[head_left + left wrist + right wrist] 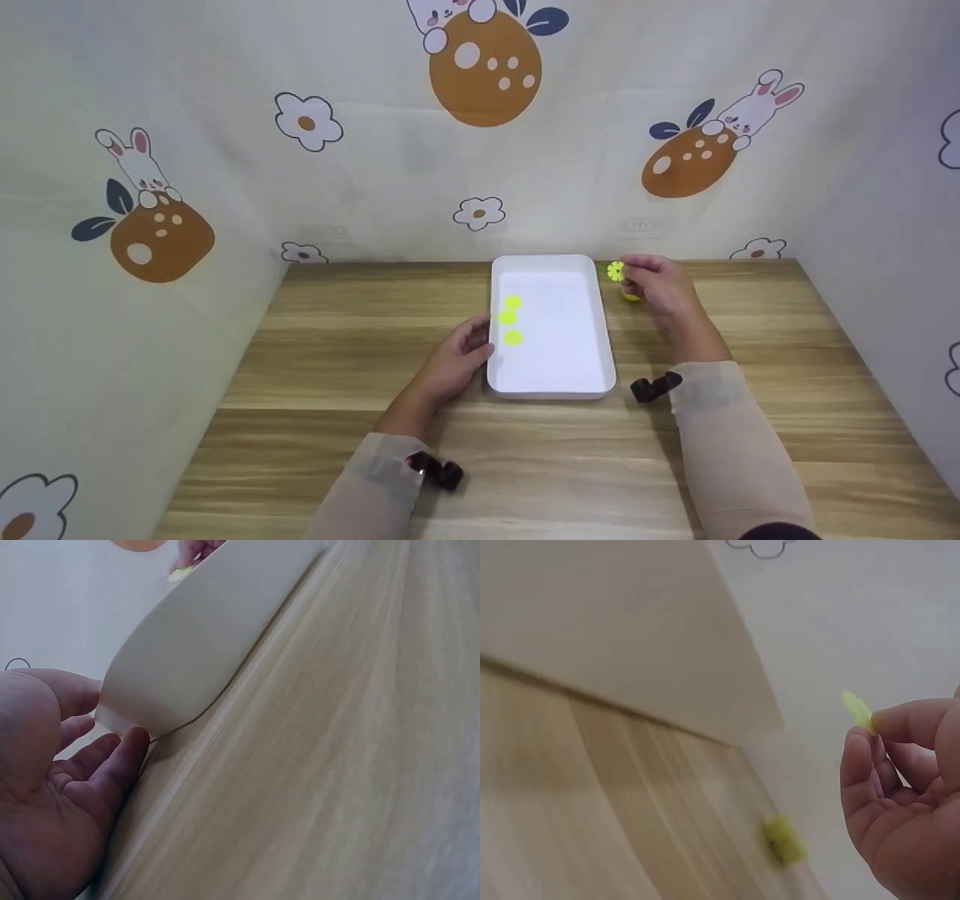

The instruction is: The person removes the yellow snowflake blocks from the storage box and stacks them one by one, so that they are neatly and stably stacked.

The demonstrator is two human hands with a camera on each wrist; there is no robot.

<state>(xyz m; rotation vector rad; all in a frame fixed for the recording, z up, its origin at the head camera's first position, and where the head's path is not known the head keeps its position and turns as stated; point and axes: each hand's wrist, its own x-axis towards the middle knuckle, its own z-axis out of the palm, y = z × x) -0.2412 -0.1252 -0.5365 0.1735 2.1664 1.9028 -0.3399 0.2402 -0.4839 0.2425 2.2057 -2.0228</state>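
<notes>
My right hand (660, 289), to the right of the tray's far end, pinches a yellow-green snowflake building disc (615, 271) between thumb and finger. The disc has slots round its rim. In the right wrist view the disc (859, 712) is nearly edge-on above the fingertips. Another yellow piece (784, 841) lies on the table below, partly hidden by the hand in the head view. My left hand (457, 358) touches the left side of a white tray (553, 395), its fingers relaxed and slightly bent. Inside the tray's left half lie three yellow-green discs (512, 337).
The tray stands lengthwise on a wood-grain table (337, 352), its far end near the back wall. A pale curtain (360, 195) with rabbit and flower prints closes off the back and both sides. Small black cameras (656, 386) sit on both sleeves.
</notes>
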